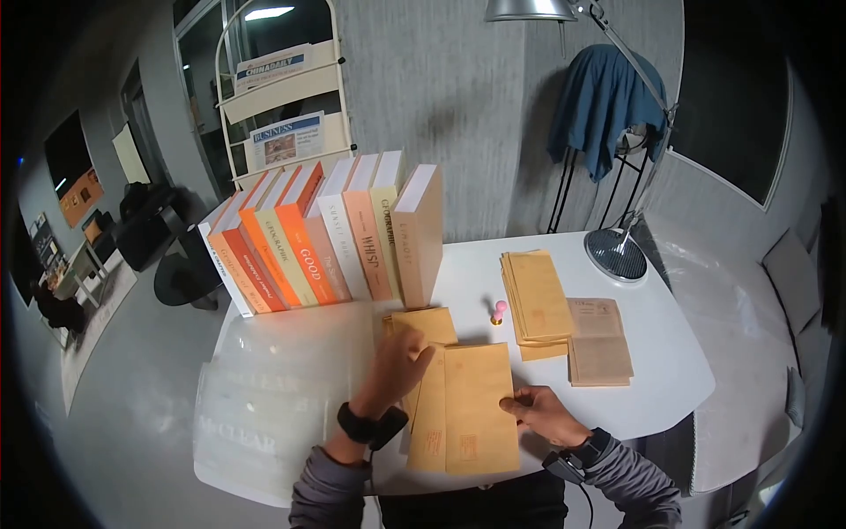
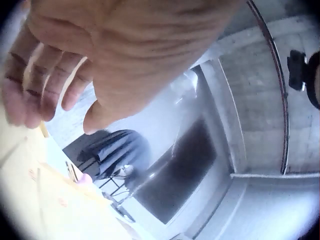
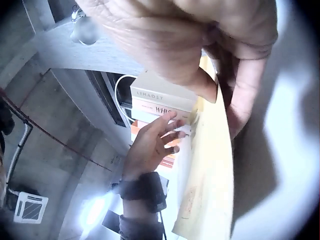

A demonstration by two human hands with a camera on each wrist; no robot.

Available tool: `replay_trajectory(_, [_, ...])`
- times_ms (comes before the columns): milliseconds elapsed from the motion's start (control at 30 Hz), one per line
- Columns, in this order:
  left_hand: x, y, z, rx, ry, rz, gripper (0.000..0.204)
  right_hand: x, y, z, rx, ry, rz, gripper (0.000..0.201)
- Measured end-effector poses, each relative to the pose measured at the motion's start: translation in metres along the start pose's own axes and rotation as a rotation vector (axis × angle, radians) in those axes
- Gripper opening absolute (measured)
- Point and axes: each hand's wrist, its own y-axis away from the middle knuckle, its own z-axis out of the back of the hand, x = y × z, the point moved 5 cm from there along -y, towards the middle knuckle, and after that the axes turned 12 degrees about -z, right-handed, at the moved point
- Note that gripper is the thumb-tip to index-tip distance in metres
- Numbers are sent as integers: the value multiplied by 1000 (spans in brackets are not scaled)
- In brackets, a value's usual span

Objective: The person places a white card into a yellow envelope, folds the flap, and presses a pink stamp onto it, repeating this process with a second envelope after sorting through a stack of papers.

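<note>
My right hand [image 1: 548,414] pinches the right edge of a yellow kraft envelope [image 1: 480,397] with a red stamp near its bottom. In the right wrist view the thumb [image 3: 204,86] lies on one face of that envelope, with the fingers behind it. Another yellow envelope [image 1: 429,414] shows beside it, partly overlapped. My left hand [image 1: 401,366] hovers over the envelopes' upper left, its fingers loosely bent and holding nothing, as the left wrist view shows too. Beneath and behind it, more yellow envelopes [image 1: 436,324] lie on the table, partly hidden by the hand.
A row of upright books [image 1: 326,238] stands at the back left, before clear plastic sheeting [image 1: 273,397]. A pink-handled stamp [image 1: 500,312] stands near a stack of yellow envelopes [image 1: 538,295] and brown envelopes [image 1: 601,342]. A desk lamp's base [image 1: 615,256] sits at the back right.
</note>
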Motion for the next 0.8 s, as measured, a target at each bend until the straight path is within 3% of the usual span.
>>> replay_trajectory(133, [-18,40,18,326,-9,236,21,-8,0,-9,40,-12,-35,32])
replay_trajectory(233, [-23,72,16,404,109,419,22,-4,4,-19,61,36,-24,32])
replay_trajectory(333, [-30,94,11,231,156,348,28,-3,2,-26,90,60,17,32])
replay_trajectory(400, [-35,100,9,235,168,393,33,-4,-4,-30,85,86,57,32])
replay_trajectory(600, [-52,102,18,284,166,428,36,10,18,-37,144,-5,-40,29])
replay_trajectory(800, [-60,97,24,313,286,598,41,20,28,-42,80,8,71,28])
